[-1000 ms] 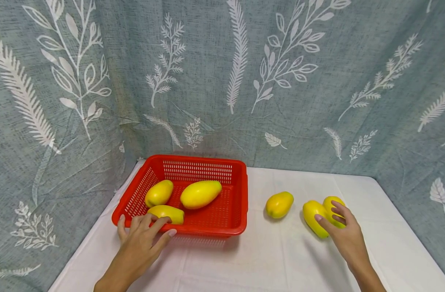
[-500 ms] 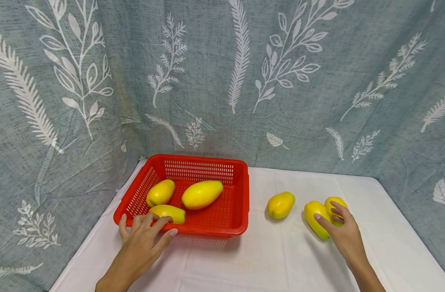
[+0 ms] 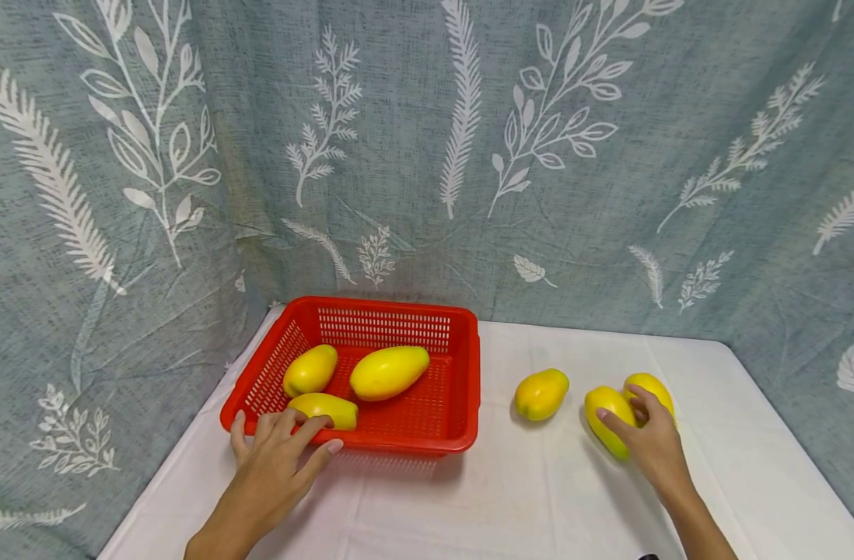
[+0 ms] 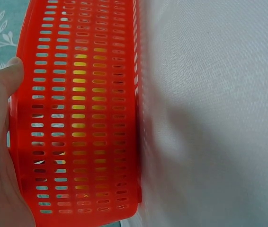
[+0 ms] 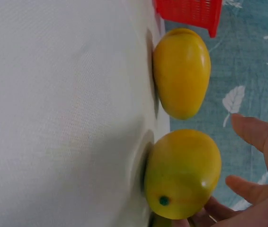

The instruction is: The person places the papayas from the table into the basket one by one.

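Gripping the basket (image 3: 463,381) is the left hand (image 3: 273,467); right of the basket, the right hand (image 3: 652,443), fingers apart, is at two fruits (image 3: 604,403) (contact unclear); a lopsided pinch might roll one away.

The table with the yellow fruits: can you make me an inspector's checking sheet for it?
Surface: white cloth, lightly creased.
Job's things: red basket holding three yellow fruits; three more fruits to its right on the cloth.
Clutter: small dark thing at head view's bottom edge; can't tell what.
Hands: left hand, fingers over the basket's near rim; right hand at the two rightmost fruits, touch unclear.
Cables: nothing seen.
Surroundings: grey-green curtain with white leaves.
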The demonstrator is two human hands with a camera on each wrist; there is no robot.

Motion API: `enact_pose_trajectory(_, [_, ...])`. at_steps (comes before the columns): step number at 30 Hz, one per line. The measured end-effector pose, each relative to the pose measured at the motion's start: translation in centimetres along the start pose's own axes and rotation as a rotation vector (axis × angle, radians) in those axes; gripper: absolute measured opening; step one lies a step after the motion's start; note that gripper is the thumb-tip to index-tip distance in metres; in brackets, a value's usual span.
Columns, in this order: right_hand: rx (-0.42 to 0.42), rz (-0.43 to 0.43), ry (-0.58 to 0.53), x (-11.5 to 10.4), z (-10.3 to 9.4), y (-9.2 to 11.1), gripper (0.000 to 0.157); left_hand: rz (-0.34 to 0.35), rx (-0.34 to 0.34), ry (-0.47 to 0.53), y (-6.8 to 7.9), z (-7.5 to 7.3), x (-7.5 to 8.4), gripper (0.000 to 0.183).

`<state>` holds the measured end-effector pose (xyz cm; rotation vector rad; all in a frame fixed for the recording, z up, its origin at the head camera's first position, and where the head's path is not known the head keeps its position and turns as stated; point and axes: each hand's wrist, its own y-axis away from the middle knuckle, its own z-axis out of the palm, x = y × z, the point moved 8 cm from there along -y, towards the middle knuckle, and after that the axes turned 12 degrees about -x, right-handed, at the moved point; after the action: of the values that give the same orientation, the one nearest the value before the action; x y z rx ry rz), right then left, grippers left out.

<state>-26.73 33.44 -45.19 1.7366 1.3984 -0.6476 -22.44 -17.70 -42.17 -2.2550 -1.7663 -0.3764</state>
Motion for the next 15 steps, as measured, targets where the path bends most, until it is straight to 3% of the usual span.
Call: enact_pose_trajectory(15, [-0.064,-0.027,0.088,0.04,0.85,-0.82,0.084,0.005,0.005,-0.004,0.04,0.02,0.01,0.04])
